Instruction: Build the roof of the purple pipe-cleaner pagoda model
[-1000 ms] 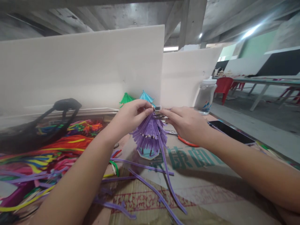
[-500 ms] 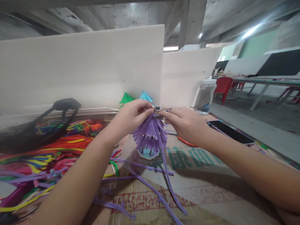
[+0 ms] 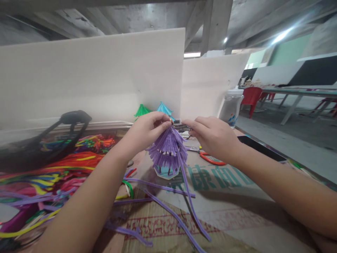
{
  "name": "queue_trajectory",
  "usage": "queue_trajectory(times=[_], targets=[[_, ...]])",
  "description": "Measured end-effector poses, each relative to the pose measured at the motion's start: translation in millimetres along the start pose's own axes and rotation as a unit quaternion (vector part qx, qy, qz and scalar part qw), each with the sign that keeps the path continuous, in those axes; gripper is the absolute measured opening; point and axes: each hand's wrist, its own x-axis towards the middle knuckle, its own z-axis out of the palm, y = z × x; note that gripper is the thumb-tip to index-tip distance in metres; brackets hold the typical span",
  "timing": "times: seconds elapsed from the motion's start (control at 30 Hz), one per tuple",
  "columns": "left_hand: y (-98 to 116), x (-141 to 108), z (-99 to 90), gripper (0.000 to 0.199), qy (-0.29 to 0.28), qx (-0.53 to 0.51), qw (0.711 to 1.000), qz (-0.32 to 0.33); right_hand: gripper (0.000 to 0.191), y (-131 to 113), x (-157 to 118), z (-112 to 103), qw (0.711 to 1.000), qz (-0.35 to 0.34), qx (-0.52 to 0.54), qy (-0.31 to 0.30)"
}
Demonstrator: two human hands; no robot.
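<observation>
A small two-tiered pavilion model (image 3: 170, 146), its roofs covered in purple pipe cleaners, stands on a pale base. The fingers and thumb of my left hand (image 3: 150, 130) are pinched at its peak. To the right, apart from the roof, my right hand (image 3: 214, 137) is closed with bent fingers; a small glint shows at the fingertips, too small to name. One long purple pipe cleaner (image 3: 188, 189) hangs from the roof down to the table. Scissors (image 3: 212, 161) with red-orange handles lie beneath my right hand, partly hidden by it.
Heaps of coloured pipe cleaners (image 3: 71, 165) and a black strapped object (image 3: 47, 140) occupy the left. Green (image 3: 142, 110) and blue roofs (image 3: 162, 109) stand behind. A clear bottle (image 3: 230, 107) and a phone (image 3: 260, 148) are on the right. White boards (image 3: 92, 77) rise behind the table.
My right hand has drawn away from the roof peak to the right, uncovering more of the scissors. A dark metal tool seen at its fingertips no longer shows clearly. My left hand stays put.
</observation>
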Motion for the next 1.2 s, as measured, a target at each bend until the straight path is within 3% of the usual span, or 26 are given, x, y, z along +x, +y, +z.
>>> queue_trajectory(times=[0.17,0.33,0.63,0.73,0.87,0.97,1.2], targets=[[-6,1,-2.3,0.027,0.021,-0.01,1.0,-0.008,0.031,1,-2,4,1.0,-0.013,-0.005,0.0],[-3,0,-9.8,0.025,0.089,0.022,0.996,0.007,0.029,0,-2,5,1.0,-0.01,-0.009,0.004],[12,-4,-4.6,0.023,0.022,0.044,0.995,0.084,0.03,-7,-1,-1,0.999,-0.012,-0.001,0.032],[10,-4,-12.2,0.03,0.056,0.046,0.996,0.051,0.03,-6,0,-1,1.0,-0.003,-0.008,0.024],[-5,-1,-20.6,0.043,0.14,0.049,0.988,-0.044,0.03,-6,-1,1,1.0,0.0,0.003,0.014],[-19,2,-18.9,0.024,0.161,0.054,0.984,-0.056,0.033,-7,-3,4,1.0,-0.005,0.011,0.012],[-17,4,-11.4,0.032,0.006,0.009,0.999,-0.039,0.032,-4,-6,8,1.0,-0.011,0.006,-0.002]])
